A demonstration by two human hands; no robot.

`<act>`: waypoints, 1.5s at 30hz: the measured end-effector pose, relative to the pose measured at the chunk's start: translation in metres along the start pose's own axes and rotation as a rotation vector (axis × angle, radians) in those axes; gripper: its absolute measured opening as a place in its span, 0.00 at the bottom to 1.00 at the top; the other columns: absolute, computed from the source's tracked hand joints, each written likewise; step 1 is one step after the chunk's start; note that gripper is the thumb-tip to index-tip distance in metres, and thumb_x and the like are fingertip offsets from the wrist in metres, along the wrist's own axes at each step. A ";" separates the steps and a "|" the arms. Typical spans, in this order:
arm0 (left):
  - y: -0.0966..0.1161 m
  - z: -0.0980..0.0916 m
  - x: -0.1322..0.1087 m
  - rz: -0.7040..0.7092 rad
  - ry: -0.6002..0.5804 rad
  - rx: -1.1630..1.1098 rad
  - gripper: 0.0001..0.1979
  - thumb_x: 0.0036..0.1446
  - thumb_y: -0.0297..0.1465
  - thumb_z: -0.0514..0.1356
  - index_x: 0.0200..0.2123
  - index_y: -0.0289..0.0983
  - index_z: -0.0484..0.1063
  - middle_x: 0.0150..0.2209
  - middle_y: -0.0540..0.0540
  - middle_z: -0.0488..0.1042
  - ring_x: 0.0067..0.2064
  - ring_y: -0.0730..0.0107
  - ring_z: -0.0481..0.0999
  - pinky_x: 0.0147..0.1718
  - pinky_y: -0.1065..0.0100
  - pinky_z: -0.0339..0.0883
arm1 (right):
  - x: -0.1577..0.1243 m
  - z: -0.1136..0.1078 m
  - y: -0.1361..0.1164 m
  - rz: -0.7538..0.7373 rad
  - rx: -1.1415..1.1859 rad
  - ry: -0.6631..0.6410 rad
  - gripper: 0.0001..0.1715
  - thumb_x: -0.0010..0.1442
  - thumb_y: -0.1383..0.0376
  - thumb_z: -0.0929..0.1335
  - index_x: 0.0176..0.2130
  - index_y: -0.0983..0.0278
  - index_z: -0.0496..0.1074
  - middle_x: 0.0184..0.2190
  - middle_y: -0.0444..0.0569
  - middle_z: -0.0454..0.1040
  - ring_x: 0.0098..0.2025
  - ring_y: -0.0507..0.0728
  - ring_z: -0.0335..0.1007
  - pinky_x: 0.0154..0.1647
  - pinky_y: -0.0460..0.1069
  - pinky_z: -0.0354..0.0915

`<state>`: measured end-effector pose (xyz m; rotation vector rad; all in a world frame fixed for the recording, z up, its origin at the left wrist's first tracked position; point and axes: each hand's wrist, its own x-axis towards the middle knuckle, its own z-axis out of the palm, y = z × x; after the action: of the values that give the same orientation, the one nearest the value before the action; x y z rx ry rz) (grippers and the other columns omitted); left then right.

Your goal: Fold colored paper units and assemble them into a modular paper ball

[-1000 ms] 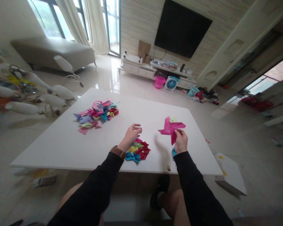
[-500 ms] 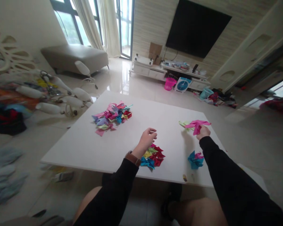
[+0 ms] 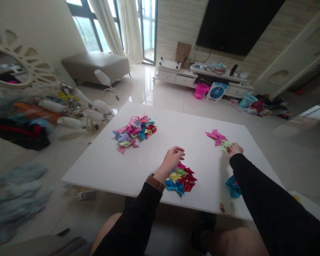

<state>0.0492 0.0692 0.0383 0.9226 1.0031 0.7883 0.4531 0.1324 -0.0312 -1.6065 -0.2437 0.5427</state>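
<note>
Left hand (image 3: 172, 159) half-open over paper pile (image 3: 181, 177), right hand (image 3: 235, 149) touching pink pinwheel (image 3: 216, 137), grip unclear, sleeve (image 3: 258, 188) half-hiding blue piece (image 3: 231, 186)

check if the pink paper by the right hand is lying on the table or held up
Lying down: the pink paper sits flat on the white table, beside a green piece that the right hand touches.
</note>
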 end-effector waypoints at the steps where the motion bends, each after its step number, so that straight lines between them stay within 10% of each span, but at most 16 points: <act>1: 0.001 0.000 -0.001 -0.001 -0.007 -0.003 0.06 0.55 0.27 0.58 0.37 0.36 0.72 0.38 0.43 0.76 0.35 0.69 0.76 0.34 0.69 0.66 | -0.004 0.000 0.002 0.025 -0.030 0.022 0.07 0.56 0.70 0.64 0.30 0.59 0.60 0.20 0.36 0.62 0.15 0.48 0.59 0.12 0.41 0.54; 13: 0.003 -0.009 -0.016 0.067 -0.028 0.000 0.05 0.56 0.25 0.57 0.32 0.34 0.73 0.33 0.44 0.77 0.30 0.72 0.75 0.33 0.70 0.66 | -0.085 0.049 -0.066 -0.128 -0.204 -0.211 0.09 0.53 0.71 0.69 0.33 0.60 0.63 0.28 0.41 0.69 0.24 0.49 0.69 0.20 0.42 0.65; 18: 0.011 -0.020 -0.021 0.118 -0.018 -0.028 0.04 0.56 0.26 0.57 0.32 0.35 0.72 0.33 0.44 0.77 0.30 0.72 0.75 0.35 0.69 0.67 | -0.158 0.105 -0.077 -0.397 -0.374 -0.557 0.16 0.48 0.69 0.74 0.38 0.62 0.71 0.38 0.45 0.74 0.33 0.52 0.71 0.29 0.45 0.69; 21: 0.015 -0.024 -0.024 0.083 0.048 -0.058 0.04 0.58 0.29 0.58 0.37 0.36 0.70 0.36 0.43 0.76 0.31 0.71 0.75 0.34 0.69 0.67 | -0.216 0.137 -0.064 -0.802 -0.596 -0.923 0.17 0.50 0.67 0.74 0.42 0.63 0.73 0.45 0.49 0.73 0.36 0.53 0.72 0.40 0.51 0.71; 26: 0.018 -0.025 -0.032 -0.079 -0.026 -0.398 0.24 0.61 0.51 0.55 0.49 0.37 0.67 0.45 0.38 0.75 0.38 0.61 0.77 0.32 0.64 0.72 | -0.304 0.190 -0.035 -1.024 -0.728 -1.241 0.13 0.63 0.63 0.68 0.47 0.62 0.71 0.48 0.52 0.72 0.44 0.57 0.73 0.46 0.54 0.70; 33: 0.029 -0.033 -0.043 -0.155 -0.090 -0.891 0.18 0.51 0.39 0.68 0.42 0.35 0.75 0.41 0.39 0.80 0.41 0.61 0.80 0.38 0.66 0.75 | -0.366 0.243 -0.018 -1.368 -1.101 -1.292 0.17 0.62 0.66 0.69 0.51 0.65 0.71 0.50 0.58 0.73 0.50 0.63 0.71 0.52 0.56 0.67; 45: 0.030 -0.056 -0.048 -0.019 0.253 -1.450 0.09 0.49 0.33 0.66 0.32 0.34 0.75 0.28 0.45 0.77 0.36 0.61 0.81 0.39 0.64 0.75 | -0.424 0.276 0.019 -1.716 -1.522 -1.358 0.22 0.66 0.68 0.62 0.58 0.67 0.70 0.59 0.62 0.69 0.59 0.65 0.65 0.51 0.59 0.66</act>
<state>-0.0229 0.0542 0.0681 -0.4456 0.4045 1.3181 -0.0482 0.1745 0.0267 -1.1942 -3.2052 -0.2153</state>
